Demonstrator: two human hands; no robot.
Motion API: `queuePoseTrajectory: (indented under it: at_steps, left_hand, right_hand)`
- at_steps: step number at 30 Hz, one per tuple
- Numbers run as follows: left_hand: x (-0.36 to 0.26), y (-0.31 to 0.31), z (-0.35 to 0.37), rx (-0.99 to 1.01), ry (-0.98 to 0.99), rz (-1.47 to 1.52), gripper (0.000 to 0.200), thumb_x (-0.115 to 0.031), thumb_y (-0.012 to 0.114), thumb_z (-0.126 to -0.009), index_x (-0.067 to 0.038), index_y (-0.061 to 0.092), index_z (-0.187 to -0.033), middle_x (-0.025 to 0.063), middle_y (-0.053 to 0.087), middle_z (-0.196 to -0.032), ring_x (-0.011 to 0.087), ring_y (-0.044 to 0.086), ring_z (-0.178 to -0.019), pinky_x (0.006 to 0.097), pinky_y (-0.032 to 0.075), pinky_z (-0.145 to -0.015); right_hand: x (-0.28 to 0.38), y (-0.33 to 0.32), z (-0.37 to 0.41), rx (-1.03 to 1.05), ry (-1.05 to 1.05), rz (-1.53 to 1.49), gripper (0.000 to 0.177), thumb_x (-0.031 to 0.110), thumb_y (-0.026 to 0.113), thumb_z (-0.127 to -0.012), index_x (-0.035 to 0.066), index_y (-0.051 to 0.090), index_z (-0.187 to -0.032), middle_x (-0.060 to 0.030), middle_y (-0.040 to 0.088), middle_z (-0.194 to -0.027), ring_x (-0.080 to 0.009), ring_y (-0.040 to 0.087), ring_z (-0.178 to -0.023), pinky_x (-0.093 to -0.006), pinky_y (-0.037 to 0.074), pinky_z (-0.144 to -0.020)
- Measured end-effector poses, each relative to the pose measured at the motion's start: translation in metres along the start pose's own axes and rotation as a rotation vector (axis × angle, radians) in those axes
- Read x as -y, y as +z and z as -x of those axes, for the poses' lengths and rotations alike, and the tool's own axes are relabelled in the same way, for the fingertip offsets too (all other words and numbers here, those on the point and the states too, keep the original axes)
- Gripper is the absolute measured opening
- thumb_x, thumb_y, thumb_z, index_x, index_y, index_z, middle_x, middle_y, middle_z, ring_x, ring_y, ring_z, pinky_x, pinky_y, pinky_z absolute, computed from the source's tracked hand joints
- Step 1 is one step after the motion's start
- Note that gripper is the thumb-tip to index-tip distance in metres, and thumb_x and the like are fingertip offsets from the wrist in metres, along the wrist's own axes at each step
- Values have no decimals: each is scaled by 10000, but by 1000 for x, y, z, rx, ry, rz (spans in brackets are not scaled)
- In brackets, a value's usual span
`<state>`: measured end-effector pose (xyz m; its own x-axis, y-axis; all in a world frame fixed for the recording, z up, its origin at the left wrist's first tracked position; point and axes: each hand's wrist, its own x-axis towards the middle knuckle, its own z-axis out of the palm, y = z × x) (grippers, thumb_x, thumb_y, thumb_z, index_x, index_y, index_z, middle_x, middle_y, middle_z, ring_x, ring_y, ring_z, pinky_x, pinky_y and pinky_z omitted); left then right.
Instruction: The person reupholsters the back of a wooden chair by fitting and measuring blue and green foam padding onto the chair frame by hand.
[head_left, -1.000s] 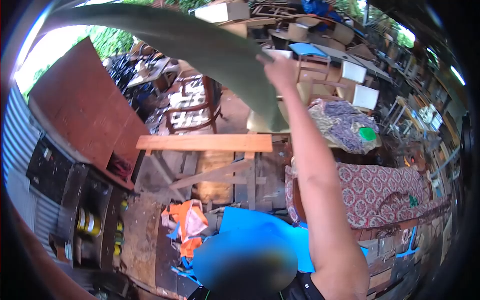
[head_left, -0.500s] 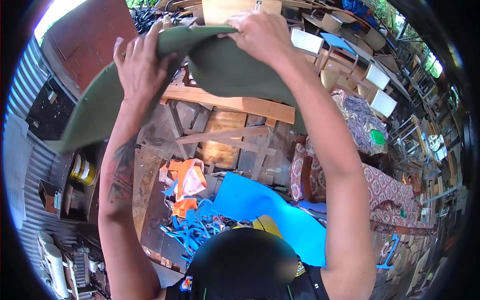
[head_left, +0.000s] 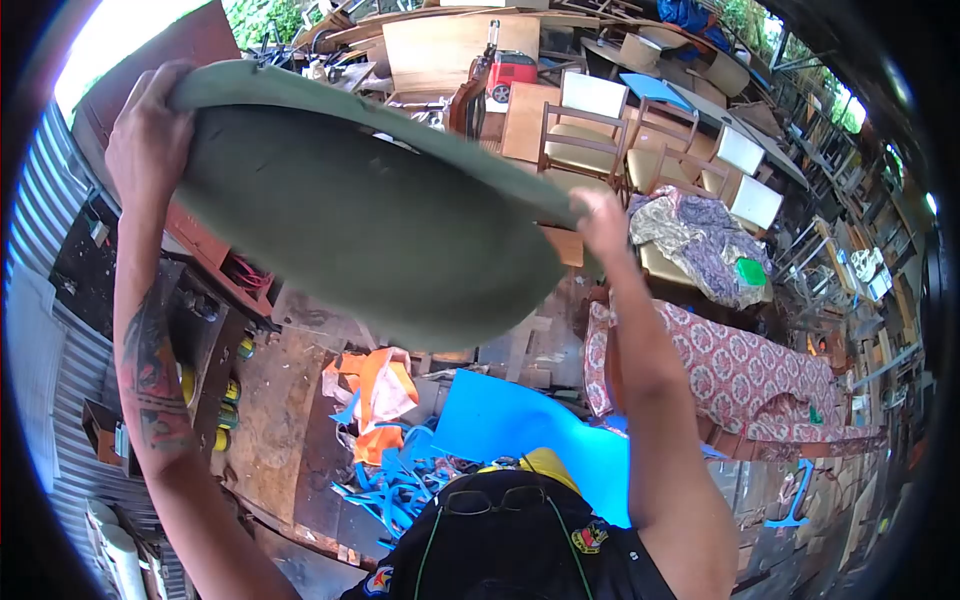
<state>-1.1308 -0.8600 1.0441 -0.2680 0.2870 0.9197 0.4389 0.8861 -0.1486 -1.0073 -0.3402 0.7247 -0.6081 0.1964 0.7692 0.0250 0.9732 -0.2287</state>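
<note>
A big dark green flexible sheet (head_left: 370, 220), perhaps foam, hangs spread out in front of me with its upper edge stretched between both hands. My left hand (head_left: 152, 140) grips its upper left corner, fingers wrapped over the edge. At the right end of the same edge, my right hand (head_left: 603, 225) is closed on the sheet, a little blurred. The sheet's belly sags toward me and hides most of the wooden trestle behind it. Below, a bright blue sheet (head_left: 520, 410) lies near my body, beside a heap of blue strips (head_left: 400, 495).
Orange and pink cloth scraps (head_left: 375, 390) lie on the floor. To the right are a patterned sofa (head_left: 750, 365) and several wooden chairs (head_left: 580, 140), one draped with cloth (head_left: 690, 240). Boards (head_left: 440, 55) are stacked at the back. Corrugated metal (head_left: 80, 370) lines the left.
My hands have moved apart, the left up and leftward, the right rightward and down. The green sheet, folded over before, is now spread between them and covers the trestle from view.
</note>
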Motion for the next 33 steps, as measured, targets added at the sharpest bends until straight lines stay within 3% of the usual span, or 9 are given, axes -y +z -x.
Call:
queuePoseTrajectory:
  at_steps: [3,9,15,16,17,21,24,27,33]
  left_hand:
    - [33,9,6,176,10,-164,363,-256,654,-932,-187,639,-1288,108,697,-1195,394,664,-1071,464,539,-831]
    - [63,6,32,264,-150,-303,658,-690,621,-875,-156,630,-1259,171,735,-1068,424,686,-1014,513,546,-788]
    - [128,-13,49,415,-287,-371,754,-710,649,-834,-135,581,-1316,207,721,-1114,432,670,-1058,502,530,-827]
    - [133,-21,51,451,-350,-415,730,-694,647,-850,-116,598,-1292,215,719,-1112,431,662,-1076,498,522,-844]
    - [152,-25,57,448,-345,-410,730,-694,647,-850,-116,598,-1292,215,719,-1112,431,662,-1076,498,522,-844]
    - [234,-40,90,470,-448,-334,699,-652,675,-854,-110,624,-1292,221,709,-1145,421,658,-1102,507,512,-864]
    - [232,-59,106,518,-487,-386,703,-613,710,-842,-109,616,-1323,218,703,-1174,413,658,-1113,509,509,-871]
    - [236,-70,116,559,-489,-472,702,-559,747,-831,-105,601,-1347,211,700,-1189,407,660,-1114,506,511,-870]
    - [272,-72,153,563,-409,-514,656,-469,792,-816,-105,613,-1331,198,710,-1176,394,676,-1086,476,520,-876]
  right_hand:
    - [-24,-51,-85,-130,-92,127,300,23,654,-785,140,724,-1052,-132,726,-1044,-370,684,-929,-482,570,-794]
    - [28,-177,-224,-248,-264,219,214,93,717,-840,57,723,-1051,-175,720,-968,-365,688,-902,-432,556,-814]
    - [101,-254,-243,324,-120,226,262,132,732,-837,109,729,-1098,-234,722,-962,-400,703,-900,-467,532,-767]
    - [115,-270,-222,374,-143,240,264,155,719,-880,46,704,-1119,-236,709,-883,-398,689,-842,-468,529,-755]
    - [59,-227,-244,483,92,140,292,108,733,-827,47,723,-1113,-164,732,-974,-313,700,-898,-412,553,-833]
    - [20,-187,-191,867,-84,200,413,87,691,-862,50,657,-1272,-130,709,-1181,-250,691,-1017,-405,539,-883]
    - [-15,-123,-170,584,-60,-211,314,95,639,-897,29,637,-1204,-124,709,-1073,-230,689,-913,-390,562,-758]
    - [29,-142,-175,827,170,-294,291,96,624,-910,52,647,-1197,-81,698,-1036,-191,676,-803,-391,584,-616]
    - [19,-137,-211,650,-81,3,319,174,639,-864,116,681,-1175,-99,711,-987,-213,685,-863,-394,595,-695]
